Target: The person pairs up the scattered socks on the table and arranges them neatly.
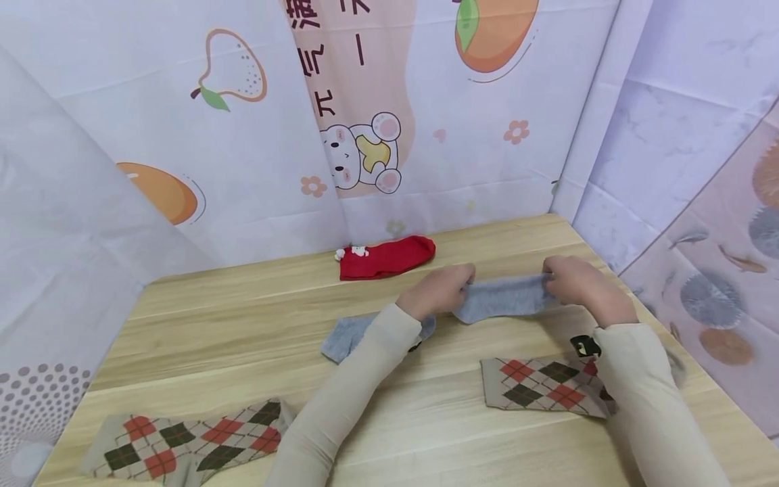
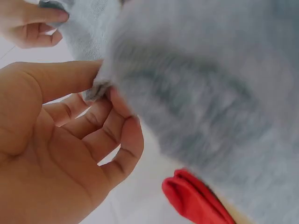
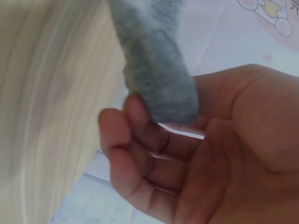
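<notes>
While both arms stretch out across the table (image 1: 414,433), it's the grey sock (image 1: 505,299) that has the action, drawn out level between two hands over the far right part of the wood! On one end we've got the left hand (image 1: 438,292), its grip closed to a pinch, thumb against fingertips with a fold of fabric caught between them; the left wrist view shows that nicely, the other fingers loosely bent and a blurred spread of grey filling the right side. And at the opposite end, the right hand (image 1: 578,283), its grip closed too, thumb and fingers curled in on the cloth, the end of it poking out between them in the right wrist view. Look just left of the action: a second grey sock (image 1: 345,337) lies on the table, partly covered by the left sleeve (image 1: 347,385). Beyond it, near the back edge, there's the red sock (image 1: 389,260), lying flat with a white decoration at its left end. Down at front left, an argyle sock (image 1: 201,436) runs close to that same sleeve, while another argyle sock (image 1: 541,384) lies on the right, partly hidden beneath the right sleeve (image 1: 651,392). Behind it all hangs a fruit-printed backdrop (image 1: 255,149).
</notes>
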`<state>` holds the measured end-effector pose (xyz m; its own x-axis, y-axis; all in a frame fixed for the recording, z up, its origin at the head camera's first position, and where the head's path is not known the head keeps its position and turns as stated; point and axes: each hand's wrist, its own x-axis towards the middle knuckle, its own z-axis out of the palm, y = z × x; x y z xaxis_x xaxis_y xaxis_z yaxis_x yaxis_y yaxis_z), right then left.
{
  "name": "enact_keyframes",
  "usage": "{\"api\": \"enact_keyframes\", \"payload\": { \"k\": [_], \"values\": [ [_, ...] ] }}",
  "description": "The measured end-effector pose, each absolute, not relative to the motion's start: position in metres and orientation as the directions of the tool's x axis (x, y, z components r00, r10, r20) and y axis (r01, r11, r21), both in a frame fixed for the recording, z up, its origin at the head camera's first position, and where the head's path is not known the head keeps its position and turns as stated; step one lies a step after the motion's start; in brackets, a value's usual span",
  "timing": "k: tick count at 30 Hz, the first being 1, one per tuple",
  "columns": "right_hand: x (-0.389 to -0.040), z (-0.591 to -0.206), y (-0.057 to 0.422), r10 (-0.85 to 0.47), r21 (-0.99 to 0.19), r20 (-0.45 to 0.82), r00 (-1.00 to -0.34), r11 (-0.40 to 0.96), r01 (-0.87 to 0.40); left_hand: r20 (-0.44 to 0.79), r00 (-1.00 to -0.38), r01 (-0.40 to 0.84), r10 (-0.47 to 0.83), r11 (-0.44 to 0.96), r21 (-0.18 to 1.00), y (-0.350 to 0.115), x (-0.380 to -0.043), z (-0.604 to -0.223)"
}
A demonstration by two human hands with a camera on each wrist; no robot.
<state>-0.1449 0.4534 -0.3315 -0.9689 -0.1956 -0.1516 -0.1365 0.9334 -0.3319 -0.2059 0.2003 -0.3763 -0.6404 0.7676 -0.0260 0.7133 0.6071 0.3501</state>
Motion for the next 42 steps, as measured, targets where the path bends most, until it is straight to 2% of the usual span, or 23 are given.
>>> {"api": "enact_keyframes", "payload": {
  "k": [9, 18, 34, 42],
  "values": [
    [-0.146, -0.328, 0.455, -0.19, -0.346, -0.115, -0.975, 0.928, -0.14, -0.035, -0.637, 0.694, 0.77, 0.592, 0.411, 0.189, -0.212, -0.363],
    [-0.147, -0.328, 0.454, -0.218, -0.349, -0.079, -0.973, 0.92, -0.178, -0.075, -0.685, 0.596, 0.725, 0.617, 0.514, 0.173, -0.214, -0.349],
    [-0.144, -0.321, 0.455, -0.226, -0.34, -0.068, -0.972, 0.921, -0.19, -0.089, -0.636, 0.647, 0.766, 0.593, 0.479, 0.177, -0.209, -0.346],
    [-0.144, -0.323, 0.457, -0.219, -0.38, -0.09, -0.971, 0.909, -0.17, -0.119, -0.617, 0.671, 0.778, 0.599, 0.437, 0.177, -0.209, -0.35]
  ]
}}
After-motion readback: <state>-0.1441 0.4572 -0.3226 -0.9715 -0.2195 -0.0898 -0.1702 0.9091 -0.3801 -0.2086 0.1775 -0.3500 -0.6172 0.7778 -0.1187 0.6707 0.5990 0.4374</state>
